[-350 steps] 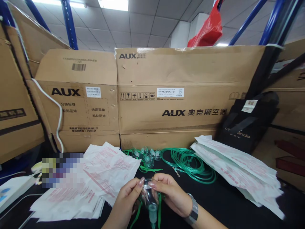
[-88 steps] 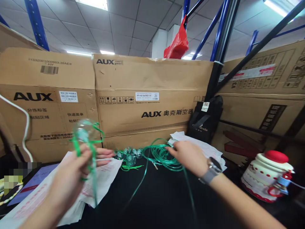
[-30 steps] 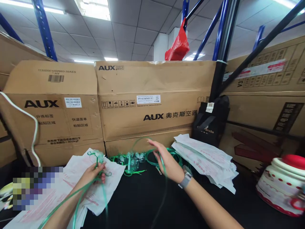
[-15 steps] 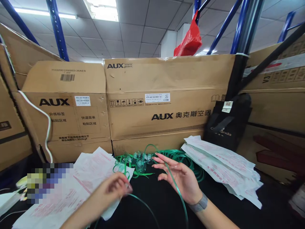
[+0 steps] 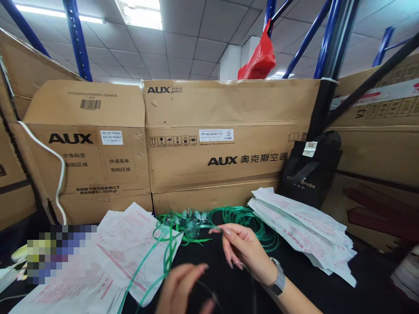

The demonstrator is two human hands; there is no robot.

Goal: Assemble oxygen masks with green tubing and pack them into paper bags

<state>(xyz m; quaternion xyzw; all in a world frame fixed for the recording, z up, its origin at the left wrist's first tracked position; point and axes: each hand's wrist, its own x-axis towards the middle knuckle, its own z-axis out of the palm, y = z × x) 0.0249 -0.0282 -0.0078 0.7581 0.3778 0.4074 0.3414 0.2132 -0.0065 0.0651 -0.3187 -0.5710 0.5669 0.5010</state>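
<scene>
Green tube (image 5: pixel 211 227) is in our right hand (image 5: pixel 245 248), thumb and forefinger pinching it, the other fingers curled below. Key relation: its held length sticks out left past the fingertips, long axis about left-right, lined up in view with the mask pile (image 5: pixel 193 229) on the far side of the worktop (image 5: pixel 330 298). Touching the masks or just hanging short of them, we can't tell from this angle. Our left hand (image 5: pixel 183 285) sits nearer to us and left of the pinch, so from there the held length lies far and slightly right. It's motion-blurred, fingers curved with a gap to the thumb; a dim strand passes beside it, and we can't tell whether it grips that. Right hand is clearly the closer one. We'd judge any re-grip by the left has to go far and right, roughly square to the tube's axis. Watch for snags: green straps and strands (image 5: pixel 168 253) trail near over the left white packets (image 5: pixel 127 257), left of both hands. Coiled tubing (image 5: pixel 268 240) lies just beyond the right hand, far and right, with the right white packets (image 5: pixel 304 235) beside it.
</scene>
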